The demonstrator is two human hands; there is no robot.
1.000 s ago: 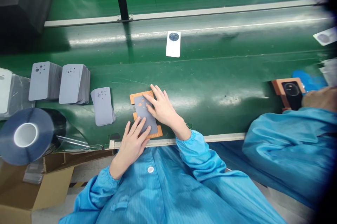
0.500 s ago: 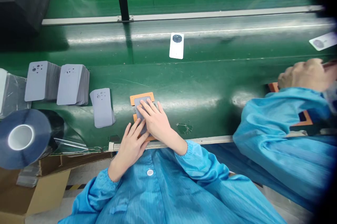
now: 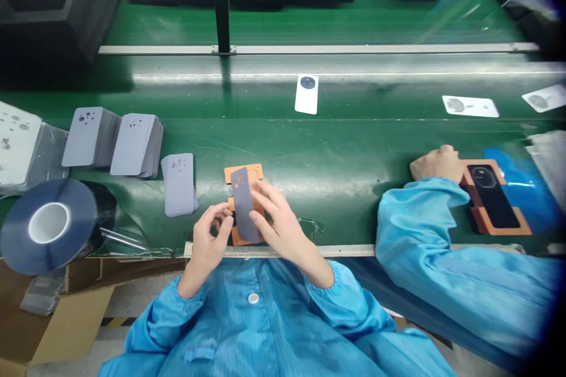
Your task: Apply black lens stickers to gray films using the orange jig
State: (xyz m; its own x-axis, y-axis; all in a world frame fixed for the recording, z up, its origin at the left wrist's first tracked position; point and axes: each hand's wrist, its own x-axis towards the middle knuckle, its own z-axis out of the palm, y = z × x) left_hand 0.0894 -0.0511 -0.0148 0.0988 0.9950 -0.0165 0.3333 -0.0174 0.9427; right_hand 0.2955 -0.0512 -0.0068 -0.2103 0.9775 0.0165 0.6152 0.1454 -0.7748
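Note:
A grey phone back panel (image 3: 244,212) with camera holes at its top stands tilted over an orange jig (image 3: 243,173). My right hand (image 3: 283,223) is closed on the panel's right edge, its thumb on the near face and its fingers behind. At the jig's left side is my left hand (image 3: 210,235), its fingers bent and its thumb apart from the index finger. Whether its fingertips touch the jig or the panel, I cannot tell. To the left lies a small fanned pile of similar grey panels (image 3: 179,188).
Taller stacks of grey panels (image 3: 135,144) and a big film roll (image 3: 17,232) stand left. A white phone back (image 3: 306,101) lies ahead. On the right, a co-worker's hand (image 3: 437,164) rests beside another orange jig (image 3: 522,228) holding a black phone part.
The grey panel, flat under both hands before, is now tilted up off the jig in my right hand. My left hand has drawn back left. The co-worker's hand has moved left; the view has shifted.

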